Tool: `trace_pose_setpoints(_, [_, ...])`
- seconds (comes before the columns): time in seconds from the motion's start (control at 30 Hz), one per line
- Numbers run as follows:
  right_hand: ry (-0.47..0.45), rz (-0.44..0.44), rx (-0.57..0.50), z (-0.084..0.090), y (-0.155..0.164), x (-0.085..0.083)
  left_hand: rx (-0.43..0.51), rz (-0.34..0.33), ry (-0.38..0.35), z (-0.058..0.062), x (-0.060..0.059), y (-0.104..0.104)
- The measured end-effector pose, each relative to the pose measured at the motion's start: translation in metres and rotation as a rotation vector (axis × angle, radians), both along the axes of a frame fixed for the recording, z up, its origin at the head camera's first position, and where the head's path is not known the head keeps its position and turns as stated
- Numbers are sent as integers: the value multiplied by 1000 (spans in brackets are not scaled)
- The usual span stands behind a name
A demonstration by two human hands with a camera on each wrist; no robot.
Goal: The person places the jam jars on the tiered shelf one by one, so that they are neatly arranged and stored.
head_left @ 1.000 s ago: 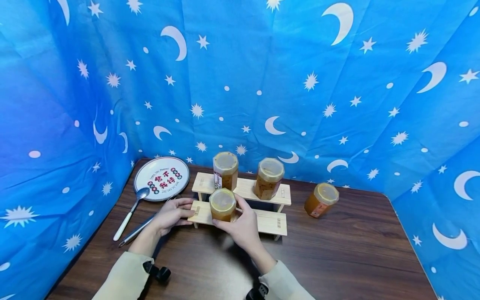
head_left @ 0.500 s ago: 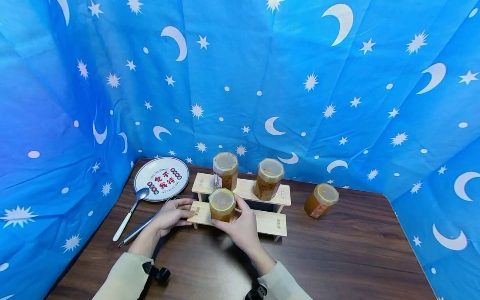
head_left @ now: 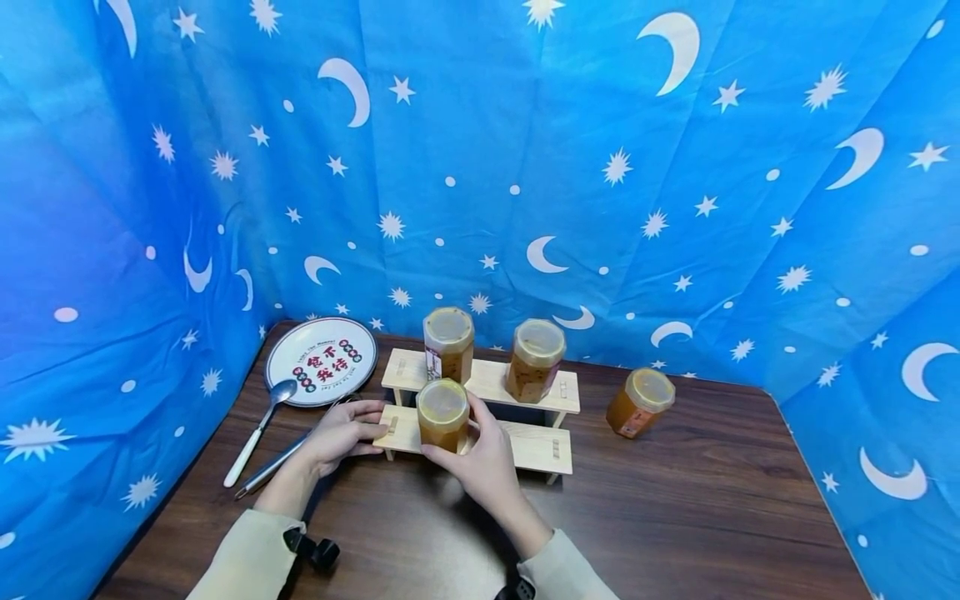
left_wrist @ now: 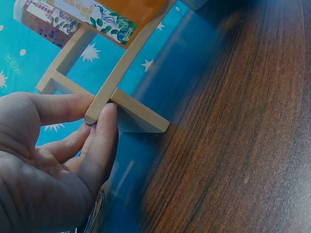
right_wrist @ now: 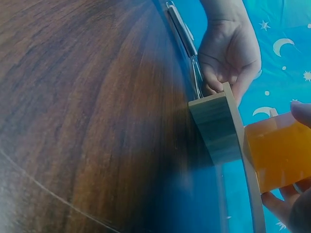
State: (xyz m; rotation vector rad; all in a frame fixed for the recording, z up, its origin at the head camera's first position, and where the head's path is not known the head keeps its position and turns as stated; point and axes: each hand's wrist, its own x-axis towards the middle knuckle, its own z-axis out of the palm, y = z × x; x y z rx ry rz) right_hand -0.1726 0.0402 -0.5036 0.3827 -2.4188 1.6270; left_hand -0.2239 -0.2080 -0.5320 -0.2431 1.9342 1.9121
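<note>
A two-tier wooden display rack (head_left: 540, 446) stands on the table. With thumb and fingers, my left hand (head_left: 341, 437) pinches the left end of its lower board (left_wrist: 114, 77), as the left wrist view shows closely. My right hand (head_left: 487, 454) grips a jar (head_left: 442, 408) of amber contents with a pale lid, its thumb in front and fingers at the right side. In the right wrist view that jar (right_wrist: 279, 150) sits with its base right at the lower board. Two more jars, a left one (head_left: 450, 346) and a right one (head_left: 536, 358), stand on the upper board.
Another jar (head_left: 640, 403) stands on the dark wooden table (head_left: 712, 483) right of the rack. At the left lies a white plate (head_left: 300, 342) with red lettering, a spoon (head_left: 258, 429) leaning on its rim. A metal-handled whisk (head_left: 273, 467) lies beside my left wrist. Blue star-patterned cloth (head_left: 480, 167) surrounds the table.
</note>
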Motion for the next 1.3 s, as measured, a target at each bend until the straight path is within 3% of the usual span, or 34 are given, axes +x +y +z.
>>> trace_pose_setpoints(0.2, [29, -34, -13, -6, 4, 5, 10, -10, 24, -1, 2, 0])
trace_pose_setpoints(0.33, [35, -11, -58, -8, 11, 10, 14, -8, 28, -1, 2, 0])
trace_pose_setpoints(0.5, [64, -13, -41, -7, 25, 20, 12, -9, 25, -2, 2, 0])
trace_pose_setpoints(0.87, [308, -84, -11, -7, 61, 39, 12, 11, 6, -2, 0, 0])
trace_pose_setpoints(1.07, [417, -170, -69, 1, 77, 54, 12, 12, 6, -3, 0, -1])
trace_pose_setpoints(1.3, [443, -351, -101, -8, 109, 57, 6, 13, 5, -4, 0, 1])
